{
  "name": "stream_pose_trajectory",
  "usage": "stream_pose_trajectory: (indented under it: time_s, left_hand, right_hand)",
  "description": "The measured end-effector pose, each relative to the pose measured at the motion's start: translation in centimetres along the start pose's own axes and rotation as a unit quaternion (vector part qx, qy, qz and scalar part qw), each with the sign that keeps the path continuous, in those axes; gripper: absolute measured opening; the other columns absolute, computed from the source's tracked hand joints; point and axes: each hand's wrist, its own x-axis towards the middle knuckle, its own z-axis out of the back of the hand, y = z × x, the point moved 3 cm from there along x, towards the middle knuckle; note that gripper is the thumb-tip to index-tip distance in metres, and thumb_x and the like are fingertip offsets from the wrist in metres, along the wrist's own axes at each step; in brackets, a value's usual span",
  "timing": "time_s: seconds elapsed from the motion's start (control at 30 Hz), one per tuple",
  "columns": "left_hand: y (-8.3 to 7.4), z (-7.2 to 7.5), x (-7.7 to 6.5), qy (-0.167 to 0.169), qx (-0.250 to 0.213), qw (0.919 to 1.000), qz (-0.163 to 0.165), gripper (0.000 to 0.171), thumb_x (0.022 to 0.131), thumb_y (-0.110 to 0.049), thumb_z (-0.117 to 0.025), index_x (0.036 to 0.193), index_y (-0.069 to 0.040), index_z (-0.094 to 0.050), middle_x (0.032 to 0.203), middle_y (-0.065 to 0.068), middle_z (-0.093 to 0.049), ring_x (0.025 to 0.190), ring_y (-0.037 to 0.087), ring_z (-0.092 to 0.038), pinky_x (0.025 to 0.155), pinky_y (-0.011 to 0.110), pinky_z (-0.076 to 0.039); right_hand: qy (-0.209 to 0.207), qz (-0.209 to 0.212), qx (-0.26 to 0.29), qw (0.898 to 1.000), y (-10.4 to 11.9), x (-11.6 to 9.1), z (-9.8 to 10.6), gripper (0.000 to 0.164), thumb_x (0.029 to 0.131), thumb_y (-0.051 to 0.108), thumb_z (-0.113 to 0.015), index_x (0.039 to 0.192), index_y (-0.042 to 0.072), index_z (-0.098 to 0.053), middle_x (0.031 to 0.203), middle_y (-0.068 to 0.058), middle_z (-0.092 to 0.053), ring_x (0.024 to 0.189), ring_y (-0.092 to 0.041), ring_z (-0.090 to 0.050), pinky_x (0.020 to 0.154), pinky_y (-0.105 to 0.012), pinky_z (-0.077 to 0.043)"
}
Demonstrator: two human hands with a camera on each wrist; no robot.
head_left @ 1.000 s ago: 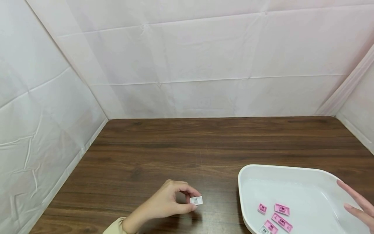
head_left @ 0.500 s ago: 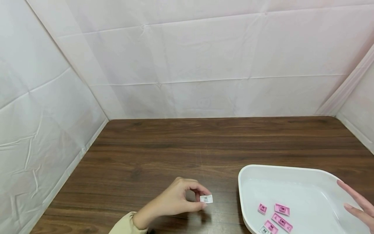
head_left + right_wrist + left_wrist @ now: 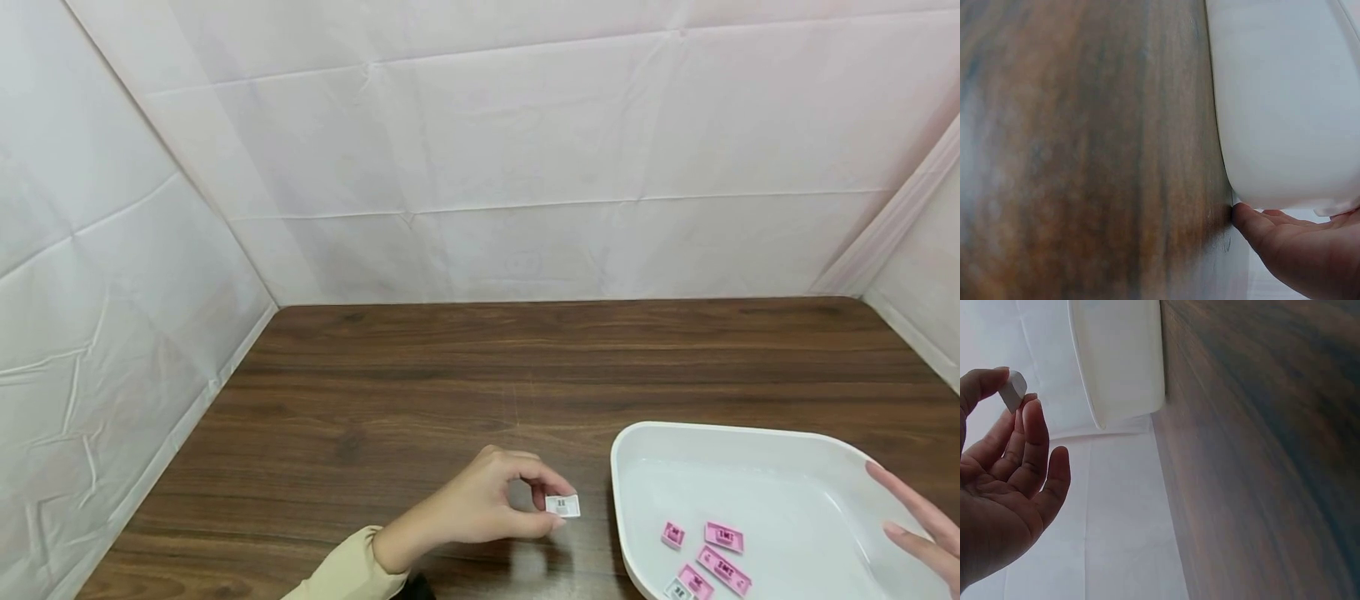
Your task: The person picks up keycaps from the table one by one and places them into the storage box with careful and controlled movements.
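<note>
Between its thumb and fingertips, my left hand [image 3: 480,504] pinches a small white keycap [image 3: 562,506], its hollow underside up, just above the table left of the tray. In the left wrist view, the keycap [image 3: 1014,390] shows its side, and the other fingers curve loosely. A white tray [image 3: 626,517] stands at the right. Inside it, near the left side, lie several pink keycaps [image 3: 724,571] and a white keycap [image 3: 678,590], cut off by the frame. My right hand [image 3: 926,533] holds the tray's right rim, thumb inside; the right wrist view shows fingers [image 3: 1254,225] low against the outer wall.
The dark wooden table [image 3: 360,400] spreads left of and behind the tray. White cloth walls [image 3: 465,167] enclose the table at the back and both sides. The tray's raised left wall stands between the left hand and the keycaps inside.
My left hand has moved right in steps, carrying the white keycap closer to the tray. The right hand, the tray and the keycaps in it have stayed put.
</note>
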Motion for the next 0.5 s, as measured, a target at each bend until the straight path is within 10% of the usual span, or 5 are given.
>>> stream_pose_trajectory:
  time_s: [0.5]
  left_hand:
    - [-0.9,-0.9,2.7,0.026,0.015,0.9991,-0.029,0.019,0.076,-0.010,-0.071,0.095,-0.006,-0.068,0.079,-0.001,-0.065,0.072,-0.005,-0.053,0.065,0.010,-0.043]
  right_hand:
    - [-0.019,-0.013,-0.118,0.993,0.4,0.2,0.0,0.067,0.098,-0.001,-0.027,0.138,0.051,-0.010,0.111,0.047,-0.030,0.092,0.022,-0.041,0.061,-0.014,-0.045]
